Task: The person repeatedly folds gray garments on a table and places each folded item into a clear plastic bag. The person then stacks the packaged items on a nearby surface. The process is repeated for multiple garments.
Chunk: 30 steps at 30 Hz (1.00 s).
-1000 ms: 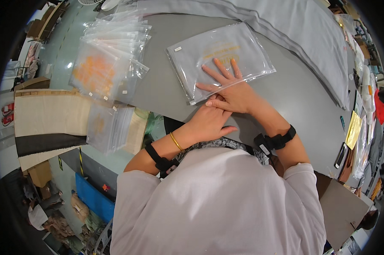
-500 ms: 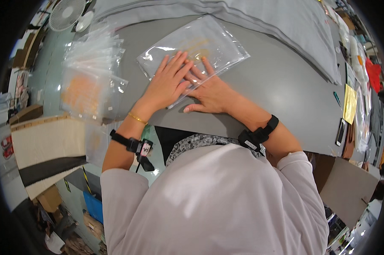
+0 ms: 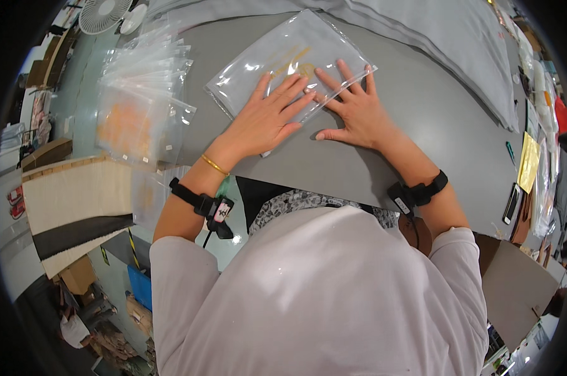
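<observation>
A clear plastic bag with yellow print lies tilted on the grey table, and something grey, apparently folded cloth, shows through it. My left hand rests flat on the bag's near left part, its fingers spread. On the near right edge of the bag, my right hand lies with fingers fanned out and the thumb on the table. Neither hand grips anything. A gold bangle circles my left wrist, and each forearm wears a black strap with a small device.
Grey fabric is laid along the table's far side. Several clear bags with orange print lie fanned at the left. A fan stands at the far left. At the right edge are a phone, a yellow packet and a green pen.
My right hand has slid to the right along the bag's near edge, its fingers spreading wider. The two hands, close together before, are now apart. The view has shifted slightly.
</observation>
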### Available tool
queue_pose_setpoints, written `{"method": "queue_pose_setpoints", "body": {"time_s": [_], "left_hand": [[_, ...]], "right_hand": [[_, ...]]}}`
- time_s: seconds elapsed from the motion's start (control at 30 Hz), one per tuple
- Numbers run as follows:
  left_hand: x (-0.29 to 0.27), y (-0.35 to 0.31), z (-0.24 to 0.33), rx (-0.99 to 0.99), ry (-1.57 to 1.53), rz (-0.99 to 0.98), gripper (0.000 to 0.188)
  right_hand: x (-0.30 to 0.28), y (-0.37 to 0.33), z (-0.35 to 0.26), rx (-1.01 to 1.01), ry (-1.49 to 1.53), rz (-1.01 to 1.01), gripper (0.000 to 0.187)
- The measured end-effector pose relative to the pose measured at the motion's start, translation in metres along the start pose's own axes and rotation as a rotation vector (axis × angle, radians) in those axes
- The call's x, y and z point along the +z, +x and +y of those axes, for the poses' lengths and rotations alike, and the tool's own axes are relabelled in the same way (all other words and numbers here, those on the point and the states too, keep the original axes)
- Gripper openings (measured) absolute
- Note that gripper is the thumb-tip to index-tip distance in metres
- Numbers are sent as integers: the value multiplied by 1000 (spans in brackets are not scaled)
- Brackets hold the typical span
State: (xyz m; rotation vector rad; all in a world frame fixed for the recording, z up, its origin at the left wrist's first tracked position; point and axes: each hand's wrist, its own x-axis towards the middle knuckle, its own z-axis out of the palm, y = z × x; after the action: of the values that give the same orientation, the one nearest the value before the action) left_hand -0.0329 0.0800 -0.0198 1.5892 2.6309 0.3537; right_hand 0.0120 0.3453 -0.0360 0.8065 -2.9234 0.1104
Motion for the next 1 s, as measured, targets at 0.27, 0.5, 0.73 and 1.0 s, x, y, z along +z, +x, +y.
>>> {"method": "queue_pose_setpoints", "body": {"time_s": [0.27, 0.5, 0.73, 1.0], "left_hand": [[5, 0, 2, 38, 36, 45, 56], [-12, -16, 3, 66, -95, 85, 43], [-20, -80, 5, 155, -127, 114, 24], [-3, -81, 15, 256, 170, 283, 20]], "right_hand": [[-16, -23, 22, 127, 168, -4, 65], [0, -7, 15, 78, 48, 279, 57], [-9, -3, 4, 41, 99, 267, 52], [-5, 14, -91, -359, 428, 269, 31]]}}
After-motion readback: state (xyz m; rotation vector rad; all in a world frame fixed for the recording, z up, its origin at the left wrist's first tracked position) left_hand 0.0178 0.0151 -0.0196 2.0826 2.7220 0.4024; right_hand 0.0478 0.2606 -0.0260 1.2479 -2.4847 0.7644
